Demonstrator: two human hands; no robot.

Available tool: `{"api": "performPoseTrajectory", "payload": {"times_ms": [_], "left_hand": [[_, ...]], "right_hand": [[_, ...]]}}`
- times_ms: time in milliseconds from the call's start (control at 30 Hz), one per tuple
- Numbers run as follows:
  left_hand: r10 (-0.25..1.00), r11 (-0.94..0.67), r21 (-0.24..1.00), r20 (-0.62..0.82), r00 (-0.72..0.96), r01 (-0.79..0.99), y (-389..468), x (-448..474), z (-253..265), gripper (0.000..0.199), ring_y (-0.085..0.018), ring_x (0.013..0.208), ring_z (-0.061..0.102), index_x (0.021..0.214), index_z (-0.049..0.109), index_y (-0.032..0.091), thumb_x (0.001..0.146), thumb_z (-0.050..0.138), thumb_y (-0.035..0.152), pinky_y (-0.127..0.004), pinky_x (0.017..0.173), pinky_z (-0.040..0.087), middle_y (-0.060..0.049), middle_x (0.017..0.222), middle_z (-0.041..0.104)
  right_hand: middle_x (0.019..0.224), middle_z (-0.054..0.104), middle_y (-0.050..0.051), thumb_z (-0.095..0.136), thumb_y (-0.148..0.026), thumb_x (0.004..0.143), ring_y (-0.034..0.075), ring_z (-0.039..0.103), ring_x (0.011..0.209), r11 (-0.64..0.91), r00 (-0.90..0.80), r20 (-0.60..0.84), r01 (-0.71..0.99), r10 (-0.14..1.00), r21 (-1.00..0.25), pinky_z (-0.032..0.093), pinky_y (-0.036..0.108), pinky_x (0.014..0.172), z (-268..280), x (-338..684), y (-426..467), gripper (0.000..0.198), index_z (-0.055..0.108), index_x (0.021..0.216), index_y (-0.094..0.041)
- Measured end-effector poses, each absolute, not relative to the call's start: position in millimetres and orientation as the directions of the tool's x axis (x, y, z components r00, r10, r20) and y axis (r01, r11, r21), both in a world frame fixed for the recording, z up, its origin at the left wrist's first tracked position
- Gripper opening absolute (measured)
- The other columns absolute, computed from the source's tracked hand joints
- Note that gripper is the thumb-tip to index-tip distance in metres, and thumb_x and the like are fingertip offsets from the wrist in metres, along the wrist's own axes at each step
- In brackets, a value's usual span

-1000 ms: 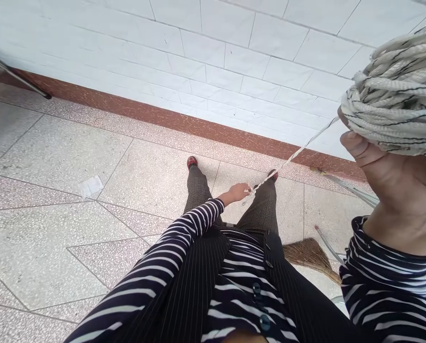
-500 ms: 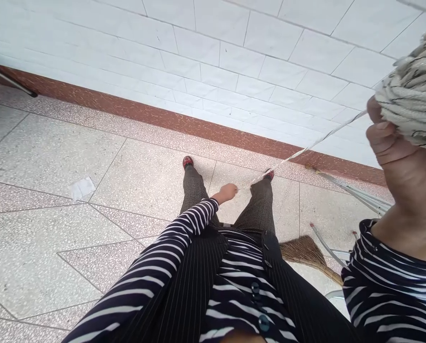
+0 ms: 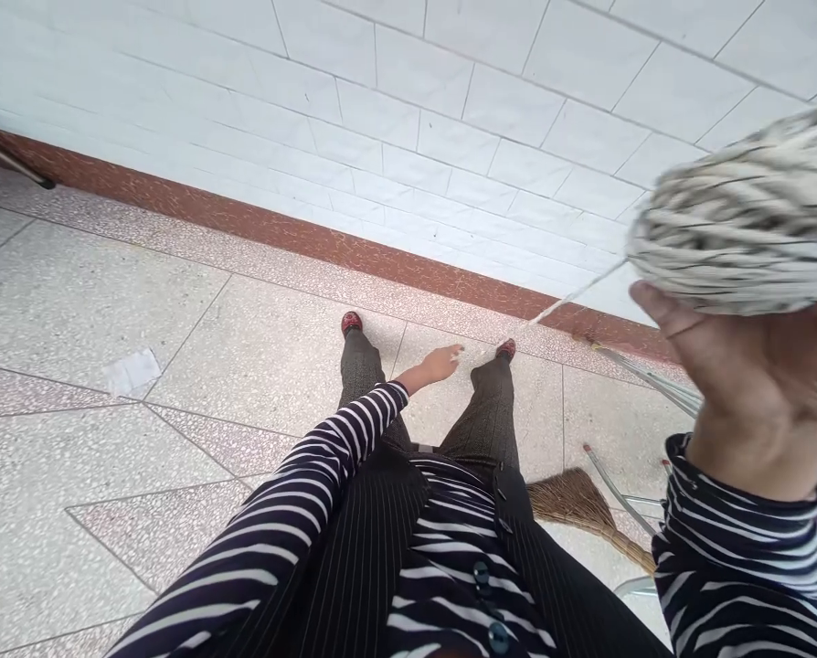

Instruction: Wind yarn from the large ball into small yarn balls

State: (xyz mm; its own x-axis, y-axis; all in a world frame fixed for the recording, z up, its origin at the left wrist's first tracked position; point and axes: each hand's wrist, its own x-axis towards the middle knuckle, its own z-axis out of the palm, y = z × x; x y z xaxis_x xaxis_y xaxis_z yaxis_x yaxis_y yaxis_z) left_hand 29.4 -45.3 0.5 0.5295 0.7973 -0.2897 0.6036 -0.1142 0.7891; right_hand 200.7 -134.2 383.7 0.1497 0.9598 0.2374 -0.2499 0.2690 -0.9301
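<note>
1. Looking down through the head camera, I see the big ball of cord [image 3: 744,219] at the far right, up high in front of the white tiled wall [image 3: 381,119].
2. The right hand [image 3: 758,393] is under the ball and holds it up, with its thumb below the ball's left end. I can't see all the other fingers.
3. The ball looks longer from left to right than it is tall. Its right end is cut off, so I can't be sure.
4. One thin strand [image 3: 579,292] comes from the ball's left side. It slants left and down, past the right shoe [image 3: 506,349], toward the left hand [image 3: 441,364].
5. So the ball lies to the right of the left hand, well apart from it. The right hand touches the ball; the left is nearer the strand's low end.
6. The left hand is curled, with white bits at its fingertips. It's too blurry to tell if it has the strand.
7. Half a second ago, the ball sat farther right and showed less. Now a shorter bit of strand shows.
</note>
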Motion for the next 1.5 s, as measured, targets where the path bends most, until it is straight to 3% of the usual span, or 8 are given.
{"api": "performPoseTrajectory", "payload": {"times_ms": [200,367,500,700,833,933,1133,1500], "left_hand": [[0.809,-0.158,0.987,0.149,0.569,-0.034,-42,70,103,0.041,-0.022,0.121,0.064,0.13,0.065,0.017,0.092,0.065,0.033,-0.032,0.107,0.046,-0.01,0.13,0.069],[0.799,-0.173,0.985,0.148,0.582,-0.014,-64,45,136,0.036,-0.018,0.094,0.069,0.083,0.074,0.015,0.098,0.053,0.041,-0.029,0.093,0.05,-0.005,0.094,0.076],[0.823,-0.243,0.962,0.136,0.552,0.125,-56,5,119,0.039,-0.018,0.097,0.069,0.083,0.074,0.015,0.101,0.045,0.034,-0.029,0.092,0.049,-0.006,0.104,0.076],[0.877,-0.315,0.826,0.065,0.476,0.467,-18,-25,118,0.025,-0.024,0.108,0.067,0.104,0.073,0.015,0.099,0.05,0.023,-0.038,0.102,0.047,-0.01,0.119,0.073],[0.812,-0.397,0.9,0.254,0.525,0.179,-15,9,151,0.048,-0.025,0.122,0.062,0.138,0.059,0.018,0.092,0.065,0.032,-0.039,0.108,0.046,-0.011,0.135,0.066],[0.826,-0.392,0.92,0.352,0.439,0.0,-18,40,172,0.038,-0.024,0.113,0.066,0.125,0.067,0.016,0.093,0.064,0.036,-0.038,0.1,0.049,-0.01,0.122,0.072],[0.818,-0.334,0.942,0.264,0.511,0.048,-31,38,166,0.038,-0.016,0.084,0.066,0.078,0.071,0.014,0.1,0.047,0.033,-0.029,0.086,0.049,-0.004,0.086,0.073],[0.774,-0.257,0.842,-0.114,0.623,0.474,-38,-28,73,0.032,-0.015,0.076,0.059,0.084,0.072,0.017,0.095,0.045,0.027,-0.025,0.077,0.044,0.0,0.079,0.068]], "right_hand": [[0.098,0.076,-0.002,0.063,-0.007,0.065,0.025,0.062,0.129,0.186,0.043,0.183,-0.371,0.982,-0.91,0.061,0.046,0.099,378,173,-116,0.05,0.069,0.105,-0.036],[0.116,0.075,-0.002,0.065,-0.008,0.064,0.025,0.065,0.123,0.16,-0.012,0.179,-0.393,0.984,-0.905,0.065,0.043,0.088,372,185,-100,0.054,0.066,0.11,-0.035],[0.12,0.074,-0.001,0.075,-0.02,0.06,0.028,0.072,0.106,0.029,-0.05,0.05,-0.353,0.997,-0.935,0.067,0.04,0.067,352,212,-88,0.057,0.064,0.114,-0.036],[0.127,0.071,-0.002,0.073,-0.023,0.065,0.027,0.068,0.118,-0.076,-0.081,-0.05,-0.365,0.996,-0.928,0.067,0.047,0.08,322,227,-92,0.051,0.064,0.113,-0.038],[0.126,0.071,0.001,0.075,-0.028,0.066,0.031,0.062,0.13,-0.142,-0.207,-0.075,-0.327,0.975,-0.934,0.06,0.059,0.095,304,214,-91,0.05,0.064,0.115,-0.035],[0.125,0.072,0.003,0.075,-0.026,0.066,0.033,0.062,0.129,-0.177,-0.229,-0.105,-0.323,0.968,-0.93,0.057,0.062,0.099,296,204,-87,0.048,0.064,0.112,-0.032],[0.119,0.073,0.001,0.077,-0.022,0.065,0.032,0.065,0.124,-0.115,-0.114,-0.084,-0.303,0.99,-0.946,0.06,0.059,0.095,297,215,-83,0.047,0.065,0.109,-0.032],[0.108,0.075,-0.003,0.077,-0.017,0.064,0.023,0.07,0.108,0.11,0.141,0.061,-0.373,0.988,-0.921,0.064,0.039,0.085,310,220,-92,0.036,0.066,0.094,-0.033]]}}
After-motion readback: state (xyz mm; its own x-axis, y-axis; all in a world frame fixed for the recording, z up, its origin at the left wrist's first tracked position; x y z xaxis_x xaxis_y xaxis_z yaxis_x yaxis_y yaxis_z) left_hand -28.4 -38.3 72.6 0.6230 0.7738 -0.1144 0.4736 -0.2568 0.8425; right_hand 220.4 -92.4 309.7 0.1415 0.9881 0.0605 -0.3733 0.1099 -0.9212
